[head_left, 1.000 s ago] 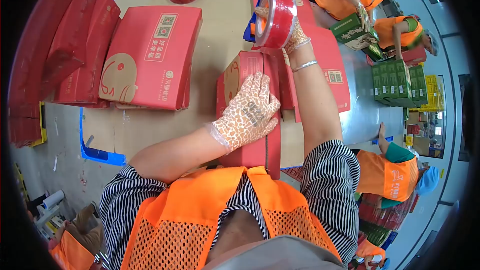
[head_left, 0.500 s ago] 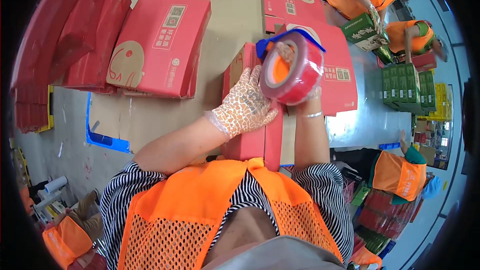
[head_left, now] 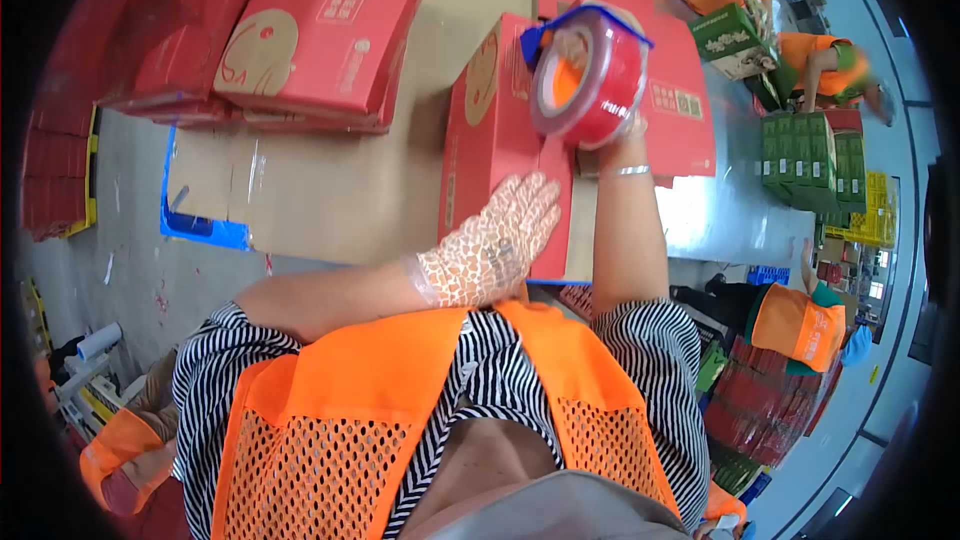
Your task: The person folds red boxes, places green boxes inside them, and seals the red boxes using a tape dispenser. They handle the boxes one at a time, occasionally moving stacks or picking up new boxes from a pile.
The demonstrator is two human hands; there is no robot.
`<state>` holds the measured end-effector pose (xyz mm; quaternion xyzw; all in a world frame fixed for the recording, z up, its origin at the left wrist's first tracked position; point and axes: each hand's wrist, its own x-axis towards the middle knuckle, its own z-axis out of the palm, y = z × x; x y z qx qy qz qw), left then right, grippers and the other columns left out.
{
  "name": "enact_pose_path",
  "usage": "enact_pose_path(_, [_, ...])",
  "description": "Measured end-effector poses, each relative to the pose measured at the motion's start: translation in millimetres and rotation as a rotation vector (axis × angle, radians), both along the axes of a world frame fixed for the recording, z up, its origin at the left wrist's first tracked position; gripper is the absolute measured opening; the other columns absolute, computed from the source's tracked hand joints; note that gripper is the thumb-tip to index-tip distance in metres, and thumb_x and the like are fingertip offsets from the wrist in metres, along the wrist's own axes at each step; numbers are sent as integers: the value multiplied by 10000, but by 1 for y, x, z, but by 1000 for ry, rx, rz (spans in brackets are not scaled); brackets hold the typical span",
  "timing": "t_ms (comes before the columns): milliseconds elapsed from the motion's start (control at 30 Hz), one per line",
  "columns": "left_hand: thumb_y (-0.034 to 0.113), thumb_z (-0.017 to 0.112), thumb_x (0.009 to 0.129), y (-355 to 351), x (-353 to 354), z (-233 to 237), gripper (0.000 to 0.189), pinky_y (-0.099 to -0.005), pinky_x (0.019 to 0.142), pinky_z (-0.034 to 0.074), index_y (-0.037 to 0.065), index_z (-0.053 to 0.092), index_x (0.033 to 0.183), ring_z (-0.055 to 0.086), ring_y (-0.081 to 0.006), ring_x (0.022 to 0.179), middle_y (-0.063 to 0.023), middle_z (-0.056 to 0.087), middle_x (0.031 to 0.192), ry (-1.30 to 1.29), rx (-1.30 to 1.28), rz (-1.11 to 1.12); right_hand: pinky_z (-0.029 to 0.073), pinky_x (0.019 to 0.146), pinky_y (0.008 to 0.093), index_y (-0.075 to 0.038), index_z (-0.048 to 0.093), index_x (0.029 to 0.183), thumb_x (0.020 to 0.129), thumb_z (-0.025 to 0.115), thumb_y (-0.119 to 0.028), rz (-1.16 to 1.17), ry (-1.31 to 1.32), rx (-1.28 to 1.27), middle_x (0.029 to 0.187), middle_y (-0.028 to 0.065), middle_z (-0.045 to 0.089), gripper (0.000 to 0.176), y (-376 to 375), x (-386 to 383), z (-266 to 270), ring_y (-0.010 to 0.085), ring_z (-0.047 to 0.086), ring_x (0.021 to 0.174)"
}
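A red carton (head_left: pixel 478 155) stands on the cardboard-covered table in front of my body. My left hand (head_left: pixel 490 245), in a patterned glove, lies on the carton's near part with its fingers stretched out. My right hand (head_left: pixel 572 52) is wrapped round the tape dispenser, seen partly through the ring of the roll. The dispenser (head_left: pixel 600 75) has a blue edge and a wide roll of red-edged tape, and it rests at or just above the carton's right side. Part of my right hand is hidden behind the roll.
Red flat cartons (head_left: pixel 320 30) are stacked at the left, and more red cartons (head_left: pixel 680 100) lie beyond the dispenser. Co-workers in orange vests (head_left: pixel 795 325) are at the right, one holding a green box (head_left: pixel 735 40). The table's blue edge (head_left: pixel 205 230) shows at left.
My left hand has slid nearer to my body along the carton and turned flatter. The dispenser has moved slightly up in view. The table and cartons have shifted in view.
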<state>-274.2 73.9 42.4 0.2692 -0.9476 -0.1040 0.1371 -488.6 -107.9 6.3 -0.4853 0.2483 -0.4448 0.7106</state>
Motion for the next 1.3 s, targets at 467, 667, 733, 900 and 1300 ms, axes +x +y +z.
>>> enact_pose_path(467, [146,644,838,-4,41,-28,245,-457,905,505,44,635,1061,624,-312,1055,-137,649,1128,449,388,-67,565,734,310,-48,617,1001,785,740,-77,-535,240,-110,894,63,663,250,144,36,30,171,661,828])
enact_pose_path(667, [338,470,981,-151,-6,-13,455,-399,1123,312,121,505,1379,434,-302,1329,-87,523,1412,84,-460,163,536,686,329,-51,664,863,707,823,-206,-661,493,-492,856,90,666,272,130,44,42,232,664,776])
enact_pose_path(733, [375,478,968,-164,-19,-24,506,-456,1130,290,105,482,1396,386,-302,1370,-109,478,1444,11,-376,203,530,664,336,-58,675,819,687,843,-289,-733,746,-612,822,80,667,315,133,43,45,241,669,737])
enact_pose_path(900, [416,423,969,-143,-28,8,622,-572,1164,137,101,315,1494,156,-278,1481,-99,241,1586,-271,9,319,536,651,320,-68,666,795,670,860,-274,-509,95,-103,822,81,676,309,205,45,44,209,680,731])
enact_pose_path(1300, [435,411,962,-162,-28,-17,583,-483,1114,309,81,435,1425,368,-313,1375,-136,413,1480,197,247,340,449,1024,545,-113,612,1070,689,850,-130,-756,614,-959,1088,138,707,450,319,38,-34,304,666,1085])
